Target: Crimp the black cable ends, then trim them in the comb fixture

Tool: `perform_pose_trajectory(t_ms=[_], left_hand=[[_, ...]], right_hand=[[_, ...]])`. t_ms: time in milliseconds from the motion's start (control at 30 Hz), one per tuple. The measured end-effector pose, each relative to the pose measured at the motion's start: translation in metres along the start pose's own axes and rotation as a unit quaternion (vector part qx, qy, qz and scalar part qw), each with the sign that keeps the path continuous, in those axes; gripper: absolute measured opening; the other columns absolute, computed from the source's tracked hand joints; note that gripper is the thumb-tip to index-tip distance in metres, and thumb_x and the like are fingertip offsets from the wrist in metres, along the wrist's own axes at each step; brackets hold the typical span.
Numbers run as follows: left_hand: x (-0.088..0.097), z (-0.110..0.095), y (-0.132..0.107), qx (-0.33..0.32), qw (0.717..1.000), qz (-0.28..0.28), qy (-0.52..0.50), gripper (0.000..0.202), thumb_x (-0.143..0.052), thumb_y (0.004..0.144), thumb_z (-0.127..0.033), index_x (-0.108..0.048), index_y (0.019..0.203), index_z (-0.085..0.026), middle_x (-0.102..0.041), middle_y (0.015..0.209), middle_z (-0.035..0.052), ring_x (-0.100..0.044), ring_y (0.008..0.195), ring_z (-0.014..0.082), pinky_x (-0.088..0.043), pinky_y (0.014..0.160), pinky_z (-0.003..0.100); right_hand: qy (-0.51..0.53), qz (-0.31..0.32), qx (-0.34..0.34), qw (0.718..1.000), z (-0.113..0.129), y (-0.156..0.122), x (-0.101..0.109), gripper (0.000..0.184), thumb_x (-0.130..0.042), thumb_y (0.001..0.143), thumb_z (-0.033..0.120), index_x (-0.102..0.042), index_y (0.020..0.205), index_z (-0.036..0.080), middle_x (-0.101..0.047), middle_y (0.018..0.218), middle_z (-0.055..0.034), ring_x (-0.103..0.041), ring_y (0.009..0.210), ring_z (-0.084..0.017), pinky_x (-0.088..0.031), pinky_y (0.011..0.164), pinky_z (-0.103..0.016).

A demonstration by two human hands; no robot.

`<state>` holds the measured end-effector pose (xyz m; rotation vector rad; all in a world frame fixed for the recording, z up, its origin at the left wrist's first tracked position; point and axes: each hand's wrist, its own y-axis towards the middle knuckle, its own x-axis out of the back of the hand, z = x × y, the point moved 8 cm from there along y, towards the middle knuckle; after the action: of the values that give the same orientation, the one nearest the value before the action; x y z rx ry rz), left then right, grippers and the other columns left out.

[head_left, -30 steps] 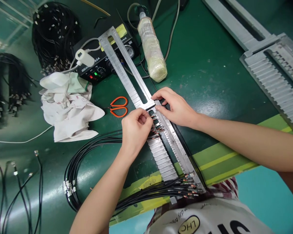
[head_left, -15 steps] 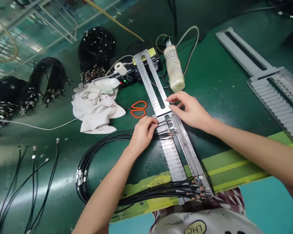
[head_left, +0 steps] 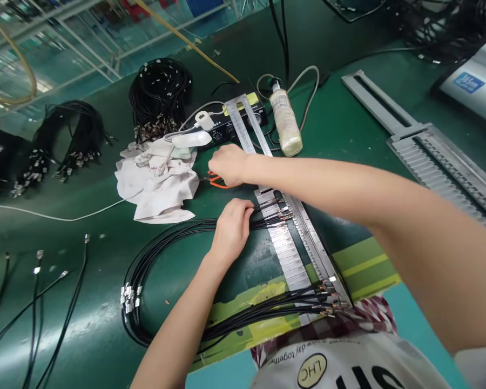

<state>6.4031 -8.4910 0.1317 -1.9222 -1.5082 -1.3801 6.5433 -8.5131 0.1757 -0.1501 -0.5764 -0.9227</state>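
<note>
My left hand [head_left: 231, 227] presses down on a bunch of black cables [head_left: 174, 237] where their stripped ends lie across the slotted metal fixture [head_left: 291, 254]. My right hand [head_left: 227, 163] has crossed over to the left and sits closed over the orange scissors [head_left: 216, 182], which are mostly hidden under it. Whether it grips them is unclear. More cable ends [head_left: 324, 305] lie across the fixture's near end.
A white cloth [head_left: 157, 183] lies left of the scissors. Behind are a black control box [head_left: 227, 127], a wrapped bottle [head_left: 285, 121], and coils of black cable [head_left: 160, 92]. A second metal fixture [head_left: 437, 156] lies at the right. Loose cables [head_left: 36, 302] trail at the near left.
My right hand left the fixture's top and reached left across to the orange scissors. My left hand stayed on the cables. The view tilted up.
</note>
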Motion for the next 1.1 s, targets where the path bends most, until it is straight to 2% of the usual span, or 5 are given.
perform_pose_trajectory(t_ms=[167, 400, 633, 833, 1100], left_hand=[[0.027, -0.024, -0.018, -0.041, 0.998, -0.046, -0.007, 0.019, -0.053, 0.093, -0.01, -0.057, 0.109, -0.018, -0.064, 0.099, 0.0066, -0.06, 0.094, 0.0181, -0.05, 0.087, 0.033], [0.03, -0.052, -0.024, -0.047, 0.997, -0.06, -0.033, 0.029, -0.056, 0.09, -0.004, -0.061, 0.115, -0.017, -0.067, 0.1, 0.0068, -0.062, 0.092, 0.0161, -0.051, 0.084, 0.029], [0.029, -0.065, -0.026, -0.034, 0.999, -0.024, -0.035, 0.028, -0.053, 0.092, -0.006, -0.062, 0.116, -0.017, -0.068, 0.099, 0.0066, -0.062, 0.089, 0.0159, -0.05, 0.081, 0.029], [0.027, -0.077, -0.023, -0.013, 0.999, 0.014, -0.033, 0.023, -0.059, 0.092, -0.014, -0.063, 0.114, -0.017, -0.066, 0.093, 0.0055, -0.06, 0.084, 0.0166, -0.048, 0.076, 0.031], [0.044, -0.09, -0.024, -0.038, 0.995, -0.084, 0.023, 0.016, -0.066, 0.086, -0.012, -0.066, 0.1, -0.019, -0.069, 0.089, 0.003, -0.062, 0.079, 0.0154, -0.047, 0.07, 0.029]], right_hand=[[-0.067, 0.024, 0.025, 0.997, 0.017, -0.079, 0.06, 0.03, -0.072, 0.071, 0.007, -0.047, 0.058, 0.018, -0.051, 0.056, 0.0039, -0.06, 0.072, -0.016, -0.045, 0.066, -0.025], [0.312, -0.024, -0.121, 0.942, -0.027, -0.2, 0.062, 0.034, -0.082, 0.073, 0.028, -0.051, 0.084, 0.019, -0.072, 0.095, -0.0054, -0.065, 0.072, -0.014, -0.054, 0.068, -0.029], [0.398, -0.12, -0.103, 0.904, -0.03, -0.217, 0.043, 0.034, -0.084, 0.071, 0.019, -0.051, 0.082, 0.019, -0.072, 0.081, -0.0023, -0.068, 0.072, -0.015, -0.056, 0.071, -0.029], [0.436, -0.111, -0.118, 0.885, -0.028, -0.222, 0.033, 0.032, -0.082, 0.074, 0.019, -0.052, 0.081, 0.018, -0.07, 0.077, -0.0002, -0.066, 0.069, -0.013, -0.056, 0.069, -0.028], [0.452, -0.111, -0.134, 0.875, -0.03, -0.236, 0.032, 0.03, -0.08, 0.078, 0.024, -0.051, 0.084, 0.019, -0.073, 0.094, -0.004, -0.067, 0.072, -0.013, -0.057, 0.071, -0.03]])
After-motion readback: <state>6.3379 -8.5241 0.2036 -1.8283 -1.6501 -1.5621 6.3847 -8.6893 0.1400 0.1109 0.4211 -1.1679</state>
